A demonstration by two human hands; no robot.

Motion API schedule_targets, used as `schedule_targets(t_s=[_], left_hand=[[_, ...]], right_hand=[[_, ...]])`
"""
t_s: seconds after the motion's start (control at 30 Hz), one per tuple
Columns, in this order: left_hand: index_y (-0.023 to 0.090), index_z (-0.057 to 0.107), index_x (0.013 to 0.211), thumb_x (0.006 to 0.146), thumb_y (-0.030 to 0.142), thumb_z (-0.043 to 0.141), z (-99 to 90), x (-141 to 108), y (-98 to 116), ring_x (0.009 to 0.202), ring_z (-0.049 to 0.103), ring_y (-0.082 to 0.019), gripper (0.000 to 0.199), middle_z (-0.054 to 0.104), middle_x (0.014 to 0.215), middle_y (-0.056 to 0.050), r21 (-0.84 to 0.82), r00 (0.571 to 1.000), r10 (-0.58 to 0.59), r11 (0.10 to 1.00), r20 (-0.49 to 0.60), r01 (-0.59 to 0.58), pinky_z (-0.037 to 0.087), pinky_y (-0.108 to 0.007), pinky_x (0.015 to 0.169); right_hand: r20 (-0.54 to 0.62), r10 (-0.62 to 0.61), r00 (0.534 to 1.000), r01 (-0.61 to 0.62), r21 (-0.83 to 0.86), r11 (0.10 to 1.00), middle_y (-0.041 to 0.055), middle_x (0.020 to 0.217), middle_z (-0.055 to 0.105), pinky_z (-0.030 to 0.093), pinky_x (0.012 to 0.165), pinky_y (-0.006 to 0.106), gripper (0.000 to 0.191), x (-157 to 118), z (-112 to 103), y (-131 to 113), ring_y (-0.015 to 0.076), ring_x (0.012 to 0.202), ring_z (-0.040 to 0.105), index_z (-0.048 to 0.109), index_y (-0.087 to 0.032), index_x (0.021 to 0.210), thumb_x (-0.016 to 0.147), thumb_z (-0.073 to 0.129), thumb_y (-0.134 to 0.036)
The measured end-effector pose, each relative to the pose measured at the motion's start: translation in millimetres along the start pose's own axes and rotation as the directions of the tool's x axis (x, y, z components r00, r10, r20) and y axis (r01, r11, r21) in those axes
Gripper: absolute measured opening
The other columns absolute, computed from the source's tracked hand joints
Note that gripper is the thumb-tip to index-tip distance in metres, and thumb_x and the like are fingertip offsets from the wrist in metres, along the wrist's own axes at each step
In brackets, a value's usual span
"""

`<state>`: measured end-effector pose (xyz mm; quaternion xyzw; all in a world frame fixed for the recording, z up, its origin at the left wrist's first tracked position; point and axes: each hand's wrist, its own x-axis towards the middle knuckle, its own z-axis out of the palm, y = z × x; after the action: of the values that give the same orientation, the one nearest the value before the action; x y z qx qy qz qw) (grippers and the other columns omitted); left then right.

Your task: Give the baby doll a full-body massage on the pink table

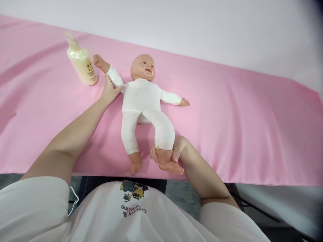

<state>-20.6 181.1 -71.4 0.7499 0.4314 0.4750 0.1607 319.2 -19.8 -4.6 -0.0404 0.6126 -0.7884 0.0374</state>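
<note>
A baby doll with a white cloth body lies on its back on the pink cloth, head away from me, feet near the front edge. My left hand is closed around its upper arm at the left of the view, thumb across the sleeve near the shoulder. My right hand wraps round the lower leg on the right, just above the foot, with fingers partly hidden behind it. The doll's other arm rests stretched out to the right. Beside its raised fist stands a cream-coloured pump bottle.
The pink cloth covers a long table, with folds at the right. Behind it rises a white surface. A small pale mark or object shows at far left. A white cord hangs below the front edge.
</note>
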Motion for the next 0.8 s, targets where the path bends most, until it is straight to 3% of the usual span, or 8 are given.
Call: schedule_targets(t_s=[0.1,0.17,0.27,0.4,0.5,0.63,0.8], left_hand=[[0.021,0.037,0.144,0.092,0.081,0.058,1.9,-1,2,0.122,0.065,-0.027,0.083,0.064,0.134,-0.014,0.000,0.996,-0.076,0.997,-0.037,0.076,0.058,-0.046,0.097],[0.022,0.033,0.146,0.095,0.080,0.053,3.7,-2,2,0.118,0.068,-0.028,0.079,0.065,0.132,-0.016,-0.001,0.999,-0.040,0.999,-0.027,0.040,0.059,-0.048,0.094],[0.024,0.026,0.149,0.099,0.078,0.043,5.4,-1,4,0.122,0.068,-0.029,0.076,0.064,0.134,-0.019,0.017,0.999,0.032,0.999,-0.004,-0.032,0.058,-0.049,0.097],[0.021,0.031,0.150,0.099,0.081,0.035,4.1,1,21,0.135,0.062,-0.031,0.079,0.062,0.140,-0.022,0.043,0.994,0.105,0.993,0.041,-0.107,0.053,-0.052,0.109],[0.018,0.045,0.146,0.103,0.077,0.030,1.8,3,37,0.139,0.057,-0.031,0.075,0.062,0.142,-0.021,0.054,0.973,0.185,0.979,0.139,-0.194,0.047,-0.055,0.118],[0.020,0.052,0.149,0.107,0.064,0.033,-0.9,1,50,0.136,0.055,-0.033,0.064,0.061,0.146,-0.018,0.100,0.919,0.299,0.938,0.256,-0.332,0.044,-0.060,0.118],[0.027,0.055,0.153,0.105,0.044,0.046,-2.8,-3,55,0.137,0.053,-0.033,0.051,0.060,0.145,-0.016,0.148,0.918,0.281,0.932,0.282,-0.331,0.040,-0.058,0.118]], right_hand=[[-0.073,-0.052,0.996,0.052,0.003,0.999,0.0102,0.091,0.070,0.058,0.093,0.047,0.058,0,3,-8,0.0246,0.086,0.069,0.069,-0.016,0.097,0.081,0.075,-0.072],[-0.212,-0.015,0.977,0.028,0.056,0.998,0.0081,0.085,0.068,0.057,0.093,0.048,0.063,0,10,-12,0.0237,0.083,0.067,0.069,-0.018,0.090,0.076,0.075,-0.079],[-0.410,-0.013,0.912,0.058,0.097,0.994,0.0052,0.081,0.065,0.056,0.091,0.044,0.061,0,17,-8,0.0217,0.080,0.065,0.069,-0.019,0.088,0.075,0.074,-0.079],[-0.460,-0.202,0.865,0.261,0.069,0.963,0.0031,0.075,0.061,0.057,0.080,0.040,0.062,3,10,10,0.0201,0.072,0.063,0.066,-0.020,0.083,0.078,0.069,-0.082],[-0.497,-0.269,0.825,0.351,0.078,0.933,0.0026,0.073,0.059,0.059,0.084,0.044,0.067,3,-1,18,0.0207,0.070,0.062,0.063,-0.021,0.081,0.083,0.059,-0.087],[-0.659,-0.110,0.744,0.295,0.177,0.939,0.0029,0.073,0.057,0.061,0.081,0.045,0.064,2,-5,12,0.0220,0.073,0.063,0.060,-0.019,0.078,0.087,0.058,-0.082],[-0.787,0.070,0.613,0.237,0.268,0.934,0.0045,0.074,0.061,0.061,0.067,0.038,0.057,8,-1,7,0.0203,0.069,0.062,0.062,-0.017,0.079,0.087,0.064,-0.074]])
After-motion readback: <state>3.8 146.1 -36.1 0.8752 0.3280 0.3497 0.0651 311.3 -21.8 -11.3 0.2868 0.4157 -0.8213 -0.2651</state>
